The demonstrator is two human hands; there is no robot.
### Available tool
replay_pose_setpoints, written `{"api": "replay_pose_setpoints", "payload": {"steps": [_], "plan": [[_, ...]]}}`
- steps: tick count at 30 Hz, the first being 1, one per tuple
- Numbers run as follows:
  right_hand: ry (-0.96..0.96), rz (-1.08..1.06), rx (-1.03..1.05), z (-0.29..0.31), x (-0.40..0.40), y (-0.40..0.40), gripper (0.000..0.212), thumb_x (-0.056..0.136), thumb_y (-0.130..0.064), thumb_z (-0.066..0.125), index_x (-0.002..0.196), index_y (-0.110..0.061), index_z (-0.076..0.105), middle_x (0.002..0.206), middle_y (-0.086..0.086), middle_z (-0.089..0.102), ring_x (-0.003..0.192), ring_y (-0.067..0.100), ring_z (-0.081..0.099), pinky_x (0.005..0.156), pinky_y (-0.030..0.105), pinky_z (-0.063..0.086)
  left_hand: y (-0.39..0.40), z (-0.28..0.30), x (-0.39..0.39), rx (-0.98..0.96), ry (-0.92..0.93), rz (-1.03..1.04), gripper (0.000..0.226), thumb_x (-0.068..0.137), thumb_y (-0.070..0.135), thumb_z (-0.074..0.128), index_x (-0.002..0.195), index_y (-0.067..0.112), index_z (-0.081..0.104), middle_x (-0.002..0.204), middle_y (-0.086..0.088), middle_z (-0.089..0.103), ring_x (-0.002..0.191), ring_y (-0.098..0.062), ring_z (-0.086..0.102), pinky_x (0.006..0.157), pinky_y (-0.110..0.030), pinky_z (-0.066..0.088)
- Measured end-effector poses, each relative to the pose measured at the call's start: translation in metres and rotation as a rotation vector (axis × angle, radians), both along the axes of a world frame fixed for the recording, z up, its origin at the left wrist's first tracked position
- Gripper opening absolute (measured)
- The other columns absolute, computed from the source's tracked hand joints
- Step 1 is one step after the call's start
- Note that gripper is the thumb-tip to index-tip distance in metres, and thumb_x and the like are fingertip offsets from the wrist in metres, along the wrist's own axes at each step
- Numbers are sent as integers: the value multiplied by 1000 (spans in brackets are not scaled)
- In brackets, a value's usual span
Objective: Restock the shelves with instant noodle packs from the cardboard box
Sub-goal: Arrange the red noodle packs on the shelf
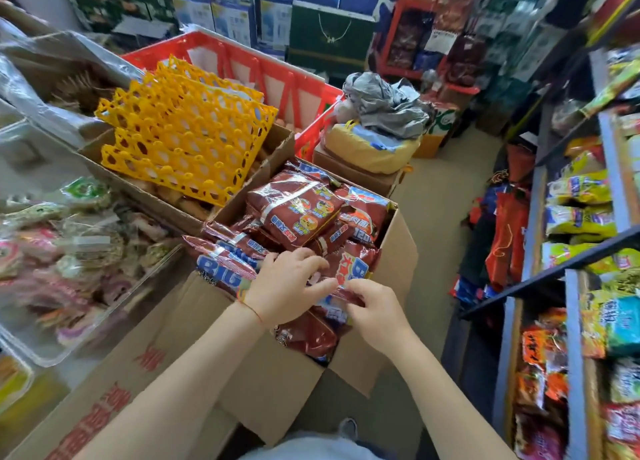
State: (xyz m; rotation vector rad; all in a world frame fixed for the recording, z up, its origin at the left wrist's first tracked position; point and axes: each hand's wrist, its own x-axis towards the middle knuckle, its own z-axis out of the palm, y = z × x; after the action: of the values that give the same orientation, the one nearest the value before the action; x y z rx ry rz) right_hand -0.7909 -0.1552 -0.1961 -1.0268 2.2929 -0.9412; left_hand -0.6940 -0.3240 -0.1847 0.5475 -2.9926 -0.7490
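Instant noodle packs in glossy maroon wrappers with blue lettering fill the open brown cardboard box at the centre of the view, heaped loosely up to its rim.

Nearest, at 6 o'clock, both forearms reach into the box. The left hand lies on top of the packs with fingers curved over a wrapper; whether it truly grips or only presses I cannot tell. Just beside it, toward 5 o'clock, the right hand pinches the crimped edge of one maroon pack between thumb and fingertips. That pack sits inside the box, not yet lifted.

At 9 o'clock a clear plastic bin holds mixed wrapped snacks, blurred. At 11 o'clock, yellow plastic egg trays rest tilted in another carton, with a red plastic crate behind them. At 3 o'clock the grey metal shelves run along the right, carrying yellow-green, orange and teal packets. Farther off, at 12 o'clock, stacked cartons line the back wall.

Judging by how full the box is, the restocking looks early: most packs remain to be moved. No matching maroon packs are clearly visible on the shelves, so where they belong is uncertain.
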Motion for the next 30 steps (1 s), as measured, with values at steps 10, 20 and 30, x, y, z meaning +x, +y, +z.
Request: {"api": "replay_pose_setpoints", "payload": {"steps": [10,20,30], "plan": [[-135,-135,-74,18,8,-3,20,93,-15,69,81,-31,66,92,-6,72,89,10,70,71,31,60,-33,20,2,-165,462,115,34,78,28,80,109,16,72,117,-8,66,112,-29,60,93,-51,51],[-105,-163,67,3,-3,-15,11,93,-22,68,84,-25,64,93,-1,69,88,18,66,80,47,57,-57,-2,-44,-192,-137,127,83,82,45,67,153,35,25,163,-6,22,150,-39,12,107,-52,42],[-641,-387,12,25,-32,-58,38,101,-46,51,120,-14,61,111,3,69,97,18,70,85,35,59,-71,-2,-39,-82,291,165,45,88,31,67,132,19,61,124,-5,67,114,-26,62,88,-39,55]]}}
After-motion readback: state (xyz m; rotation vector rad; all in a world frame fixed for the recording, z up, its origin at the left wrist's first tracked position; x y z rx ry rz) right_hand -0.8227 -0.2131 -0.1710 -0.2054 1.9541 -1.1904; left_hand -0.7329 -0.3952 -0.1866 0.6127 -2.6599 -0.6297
